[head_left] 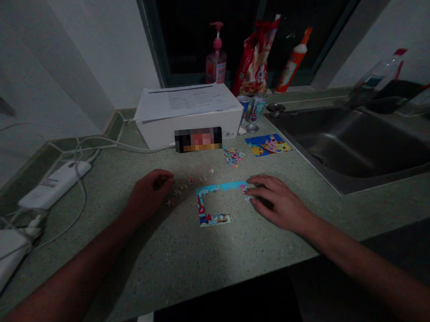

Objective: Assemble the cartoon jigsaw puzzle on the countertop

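- A partly built jigsaw puzzle border (220, 187) is lying flat on the bench (171, 263), forming a blue top edge, a red-and-blue left side and a short bottom strip, with the middle not filled in.
- The left hand (150, 193) is resting at 9 o'clock from the border, its fingers (166, 179) curled down among loose puzzle pieces (187, 184); I cannot tell whether they are gripping one.
- The right hand (277, 200) is resting at 3 o'clock, its fingers (256, 190) spread slightly, their tips touching small pieces at the border's top right end, with no clear grip showing.
- A heap of puzzle pieces (234, 156) is sitting at 1 o'clock, beside a cartoon picture card (268, 145).
- A white cardboard box (190, 130) topped with printed papers (184, 101) is standing at 12 o'clock, with drink cans (251, 108) just beside it.
- A pump bottle (217, 61), a red bag (255, 58) and an orange-capped bottle (294, 60) are standing behind it.
- A steel sink (355, 145) is set into the bench at 3 o'clock, and a white charger (53, 183) with cables (87, 151) is lying at 10 o'clock.
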Demonstrator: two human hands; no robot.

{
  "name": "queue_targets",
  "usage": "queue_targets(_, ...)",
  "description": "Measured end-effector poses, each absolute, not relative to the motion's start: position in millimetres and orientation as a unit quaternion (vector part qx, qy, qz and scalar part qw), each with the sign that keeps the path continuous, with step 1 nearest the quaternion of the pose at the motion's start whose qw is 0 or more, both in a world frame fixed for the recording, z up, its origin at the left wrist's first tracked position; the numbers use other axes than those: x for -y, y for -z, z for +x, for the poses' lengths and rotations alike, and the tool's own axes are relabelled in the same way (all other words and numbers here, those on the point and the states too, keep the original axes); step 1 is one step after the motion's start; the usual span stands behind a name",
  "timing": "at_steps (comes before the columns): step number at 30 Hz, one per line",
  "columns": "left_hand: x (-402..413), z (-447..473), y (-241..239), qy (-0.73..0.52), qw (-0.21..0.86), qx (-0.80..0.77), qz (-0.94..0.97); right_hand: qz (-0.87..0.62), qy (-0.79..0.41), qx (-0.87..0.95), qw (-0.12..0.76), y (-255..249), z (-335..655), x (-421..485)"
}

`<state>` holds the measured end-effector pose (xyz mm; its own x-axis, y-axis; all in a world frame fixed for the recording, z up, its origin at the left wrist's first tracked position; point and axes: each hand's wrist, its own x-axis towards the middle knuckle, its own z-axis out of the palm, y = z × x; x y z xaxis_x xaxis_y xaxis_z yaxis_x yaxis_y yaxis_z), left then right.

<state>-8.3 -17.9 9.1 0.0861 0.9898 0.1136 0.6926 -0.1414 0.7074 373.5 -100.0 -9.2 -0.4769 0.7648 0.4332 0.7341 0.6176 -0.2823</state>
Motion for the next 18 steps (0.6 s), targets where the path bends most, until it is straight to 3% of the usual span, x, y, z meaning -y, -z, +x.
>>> queue_targets(18,20.2,-5.8,-13.6,-0.288,0.250,-0.618,0.688,-0.490,-0.047,0.835,0.246,11.4,374.6,99.0)
